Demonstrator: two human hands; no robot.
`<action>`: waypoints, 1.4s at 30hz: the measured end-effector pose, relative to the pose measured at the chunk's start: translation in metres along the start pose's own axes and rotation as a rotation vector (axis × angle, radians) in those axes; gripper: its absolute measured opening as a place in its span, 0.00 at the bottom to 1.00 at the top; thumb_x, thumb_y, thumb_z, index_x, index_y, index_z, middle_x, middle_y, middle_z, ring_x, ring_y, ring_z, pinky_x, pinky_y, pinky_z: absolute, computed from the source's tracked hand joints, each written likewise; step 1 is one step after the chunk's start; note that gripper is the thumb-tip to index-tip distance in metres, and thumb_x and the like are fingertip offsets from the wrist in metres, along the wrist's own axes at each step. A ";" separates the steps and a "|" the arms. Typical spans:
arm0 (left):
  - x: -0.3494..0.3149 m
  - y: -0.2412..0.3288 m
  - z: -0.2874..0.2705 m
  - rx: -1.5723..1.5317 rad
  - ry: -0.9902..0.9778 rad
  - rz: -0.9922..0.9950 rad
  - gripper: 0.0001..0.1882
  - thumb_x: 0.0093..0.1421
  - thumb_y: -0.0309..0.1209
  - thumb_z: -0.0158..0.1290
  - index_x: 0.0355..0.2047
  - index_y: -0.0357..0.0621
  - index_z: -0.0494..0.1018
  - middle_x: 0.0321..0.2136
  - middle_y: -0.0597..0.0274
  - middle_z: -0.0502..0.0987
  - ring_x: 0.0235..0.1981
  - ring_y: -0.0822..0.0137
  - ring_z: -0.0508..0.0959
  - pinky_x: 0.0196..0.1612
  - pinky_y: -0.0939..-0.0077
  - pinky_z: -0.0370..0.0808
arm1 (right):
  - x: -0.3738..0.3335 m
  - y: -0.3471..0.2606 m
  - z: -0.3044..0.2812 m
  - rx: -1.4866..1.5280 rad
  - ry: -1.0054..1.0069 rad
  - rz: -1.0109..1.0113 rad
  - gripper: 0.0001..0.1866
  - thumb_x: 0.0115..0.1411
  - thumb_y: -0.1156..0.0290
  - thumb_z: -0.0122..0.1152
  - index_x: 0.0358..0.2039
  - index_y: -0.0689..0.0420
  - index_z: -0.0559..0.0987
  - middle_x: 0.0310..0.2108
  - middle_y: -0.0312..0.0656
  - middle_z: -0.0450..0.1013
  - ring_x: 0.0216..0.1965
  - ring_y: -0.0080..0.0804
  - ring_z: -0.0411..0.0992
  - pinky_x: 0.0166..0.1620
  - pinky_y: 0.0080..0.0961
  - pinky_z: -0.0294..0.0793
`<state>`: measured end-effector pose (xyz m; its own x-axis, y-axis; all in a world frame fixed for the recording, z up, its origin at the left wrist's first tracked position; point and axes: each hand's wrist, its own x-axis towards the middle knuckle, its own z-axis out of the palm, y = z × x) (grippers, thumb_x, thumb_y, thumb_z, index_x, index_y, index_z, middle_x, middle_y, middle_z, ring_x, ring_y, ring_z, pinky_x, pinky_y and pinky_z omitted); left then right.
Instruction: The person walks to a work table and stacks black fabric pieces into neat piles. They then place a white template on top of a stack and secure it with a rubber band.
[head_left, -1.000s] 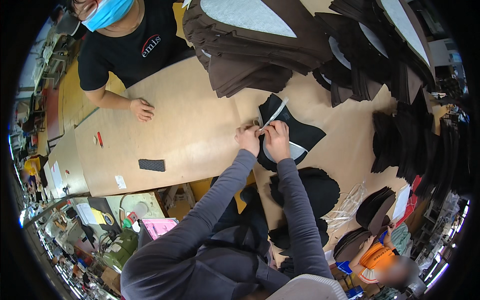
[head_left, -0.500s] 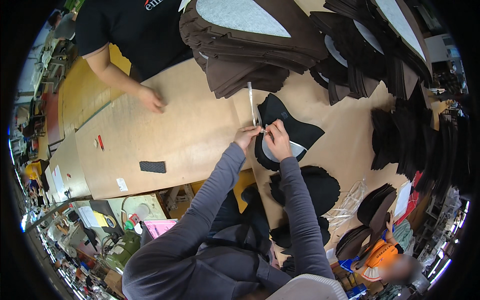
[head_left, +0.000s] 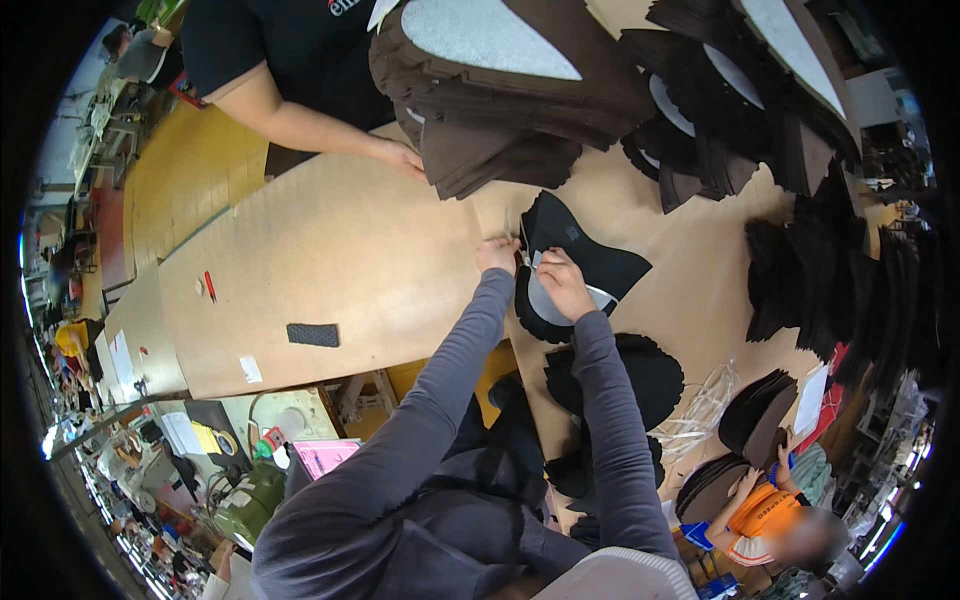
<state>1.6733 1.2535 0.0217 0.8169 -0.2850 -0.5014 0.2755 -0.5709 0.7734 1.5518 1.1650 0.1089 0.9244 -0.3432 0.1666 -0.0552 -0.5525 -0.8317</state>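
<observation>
In front of me lies a bundle of black cut fabric pieces (head_left: 590, 250), with a light grey patch on its near part. A narrow white strip (head_left: 602, 297) runs across the bundle. My left hand (head_left: 496, 256) is closed at the bundle's left edge, with a thin end of the strip sticking up past the fingers. My right hand (head_left: 565, 283) pinches the strip above the grey patch, close beside the left. The exact form of the strip between the fingers is too small to make out.
Brown fabric stacks (head_left: 500, 130) rise at the far side, where a co-worker's hand (head_left: 402, 158) touches them. Black stacks (head_left: 640, 380) and loose white strips (head_left: 708, 405) lie nearer. A dark pad (head_left: 313, 335) and red pen (head_left: 210, 287) lie left. Another person (head_left: 765, 515) handles pieces at lower right.
My hands have drawn slightly apart, the left turning over, and the long upright strip end has been pulled down. The co-worker's hand has moved right to the brown stack.
</observation>
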 end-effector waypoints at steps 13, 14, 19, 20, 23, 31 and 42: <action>-0.015 -0.005 -0.061 -0.277 -0.747 -0.269 0.48 0.56 0.62 0.50 0.65 0.40 0.53 0.63 0.51 0.59 0.66 0.56 0.55 0.67 0.63 0.46 | -0.340 -0.225 0.020 0.147 0.546 1.073 0.10 0.57 0.78 0.53 0.40 0.62 0.77 0.34 0.46 0.74 0.38 0.38 0.75 0.42 0.26 0.73; -0.025 0.005 -0.049 -0.263 -0.722 -0.260 0.48 0.55 0.62 0.51 0.65 0.40 0.54 0.62 0.52 0.60 0.64 0.57 0.57 0.66 0.63 0.47 | -0.381 -0.238 0.046 0.047 0.585 1.194 0.11 0.57 0.76 0.53 0.40 0.60 0.78 0.35 0.46 0.76 0.39 0.38 0.76 0.42 0.27 0.73; -0.039 0.030 -0.004 -0.239 -0.650 -0.266 0.40 0.48 0.53 0.64 0.54 0.41 0.68 0.51 0.58 0.73 0.52 0.63 0.71 0.57 0.66 0.63 | -0.417 -0.341 0.146 0.368 0.328 1.583 0.10 0.53 0.72 0.58 0.35 0.62 0.78 0.29 0.49 0.76 0.32 0.44 0.76 0.35 0.36 0.74; -0.040 0.032 -0.005 -0.247 -0.649 -0.300 0.35 0.48 0.48 0.65 0.51 0.41 0.70 0.47 0.58 0.75 0.48 0.64 0.74 0.52 0.67 0.69 | -0.411 -0.347 0.163 0.439 0.376 1.618 0.10 0.52 0.72 0.58 0.34 0.62 0.78 0.28 0.49 0.75 0.31 0.44 0.76 0.34 0.36 0.74; -0.033 0.021 -0.011 -0.271 -0.706 -0.316 0.26 0.51 0.44 0.63 0.46 0.46 0.72 0.45 0.62 0.76 0.48 0.63 0.74 0.51 0.66 0.70 | -0.394 -0.353 0.205 0.625 0.653 1.753 0.09 0.50 0.73 0.59 0.32 0.63 0.77 0.26 0.49 0.75 0.29 0.43 0.75 0.32 0.36 0.73; -0.003 0.007 -0.043 0.032 -0.397 -0.208 0.24 0.42 0.42 0.60 0.39 0.44 0.75 0.40 0.57 0.75 0.43 0.58 0.73 0.43 0.56 0.71 | -0.327 -0.389 0.276 0.982 1.389 1.832 0.09 0.45 0.75 0.63 0.26 0.66 0.76 0.20 0.48 0.72 0.22 0.41 0.74 0.25 0.36 0.71; -0.192 0.192 0.062 -0.241 -0.590 0.850 0.26 0.49 0.23 0.58 0.50 0.46 0.69 0.50 0.58 0.70 0.51 0.60 0.69 0.55 0.58 0.65 | -0.413 -0.521 0.114 1.064 1.366 1.556 0.16 0.40 0.77 0.61 0.35 0.63 0.78 0.24 0.37 0.74 0.26 0.21 0.70 0.27 0.22 0.70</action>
<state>1.5379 1.1508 0.2427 0.4311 -0.8839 0.1814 -0.1247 0.1407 0.9822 1.2422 1.6809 0.4127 -0.3273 -0.3358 -0.8832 0.3505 0.8249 -0.4435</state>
